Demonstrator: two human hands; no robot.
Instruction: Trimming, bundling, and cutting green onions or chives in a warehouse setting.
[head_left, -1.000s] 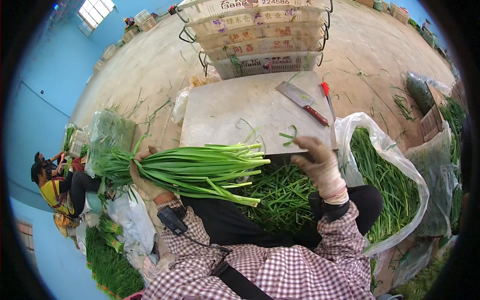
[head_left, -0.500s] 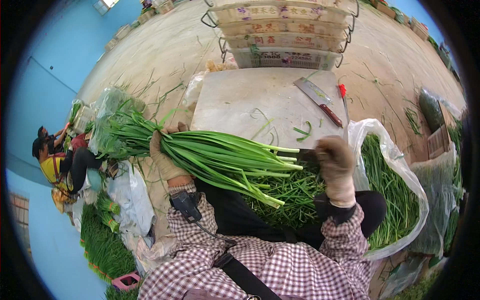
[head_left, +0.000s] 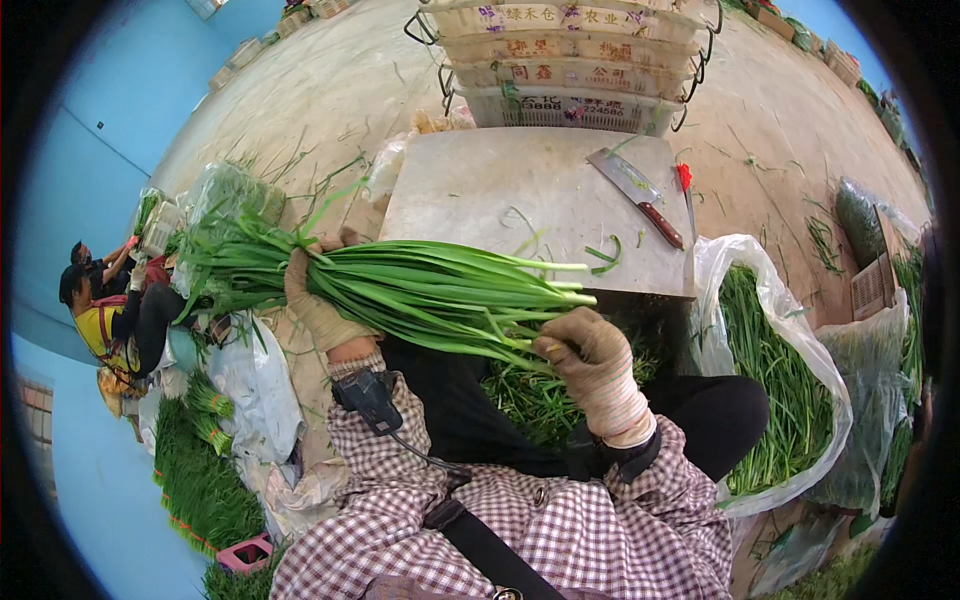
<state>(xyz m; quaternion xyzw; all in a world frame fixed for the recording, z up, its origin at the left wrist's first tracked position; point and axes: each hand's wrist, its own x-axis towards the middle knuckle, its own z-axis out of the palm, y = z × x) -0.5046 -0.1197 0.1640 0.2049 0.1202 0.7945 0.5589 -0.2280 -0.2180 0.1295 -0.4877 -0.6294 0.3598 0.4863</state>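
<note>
Our right hand [head_left: 598, 372], raised and clear of the bundle [head_left: 440, 285] a second ago, has come in to its lower stem ends [head_left: 520, 343], rightward of the grip of our left hand [head_left: 325, 310]. The right fingers [head_left: 562, 335], stretched out then, now curl there, hiding part of the loose trimmings [head_left: 525, 400] below.

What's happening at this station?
A person's beige-gloved left hand grips a long green bundle of leafy stalks. The beige-gloved right hand is at the pale stalk ends; whether its fingers pinch one is unclear. A steel cleaver with a brown handle lies unheld on the flat grey board. A translucent plastic bag of green leaves stands open to the right.
</note>
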